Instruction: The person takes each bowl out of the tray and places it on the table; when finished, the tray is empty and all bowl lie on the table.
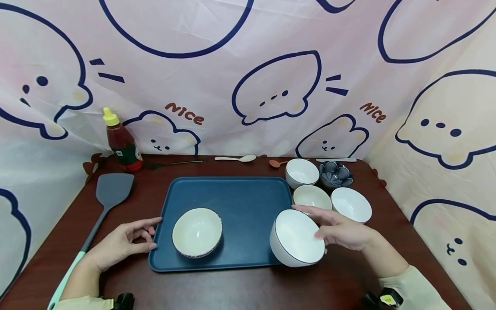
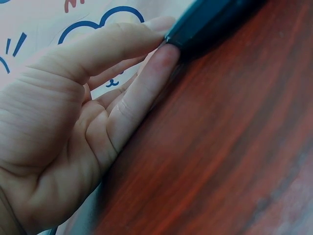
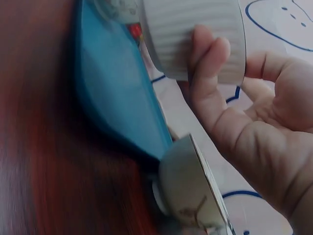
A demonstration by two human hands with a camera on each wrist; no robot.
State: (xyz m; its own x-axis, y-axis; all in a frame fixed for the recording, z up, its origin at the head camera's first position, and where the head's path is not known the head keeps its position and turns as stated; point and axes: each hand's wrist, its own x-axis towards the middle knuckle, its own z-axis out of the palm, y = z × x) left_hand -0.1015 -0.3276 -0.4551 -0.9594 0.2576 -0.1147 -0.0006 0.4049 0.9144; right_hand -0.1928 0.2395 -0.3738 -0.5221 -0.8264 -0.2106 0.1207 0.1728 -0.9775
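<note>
Here, your right hand (image 1: 342, 232) grips a white ribbed ceramic bowl (image 1: 296, 238), fingers curled round its outer wall and rim, tilting it over the right front corner of the dark blue rectangular plastic tray (image 1: 240, 202) on the reddish-brown wooden table (image 1: 248, 288). Your left hand (image 1: 124, 243) rests at the tray's left edge, fingers loosely spread, thumb and fingertip touching its rim. A cream bowl with a dark rim (image 1: 197, 232) sits upright on the tray's front left. Three more white bowls (image 1: 311, 196) stand just beside the tray's right edge.
</note>
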